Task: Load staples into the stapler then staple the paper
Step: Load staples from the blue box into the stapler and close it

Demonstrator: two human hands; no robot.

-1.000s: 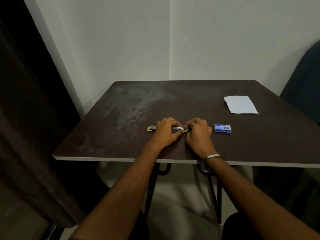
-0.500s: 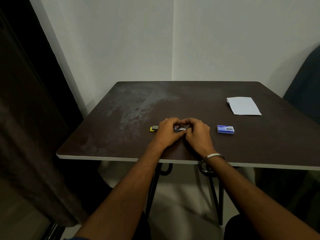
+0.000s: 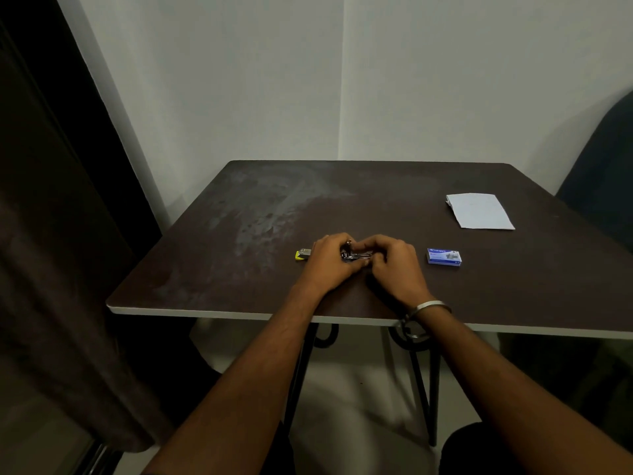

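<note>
The left hand (image 3: 329, 260) and the right hand (image 3: 394, 265) lie close together on the dark brown table (image 3: 239, 269), both with fingers curled around the small metal stapler with a yellow end (image 3: 356, 256). Its shiny middle part shows in the gap between the two hands, and its yellow end sticks out to the left of the left hand. A silver bracelet (image 3: 430, 306) sits on the right wrist. Just to the right of the right hand lies the small blue box of staples (image 3: 444, 257), not touching it. The white folded paper (image 3: 479, 210) lies farther away, near the back right side of the table.
</note>
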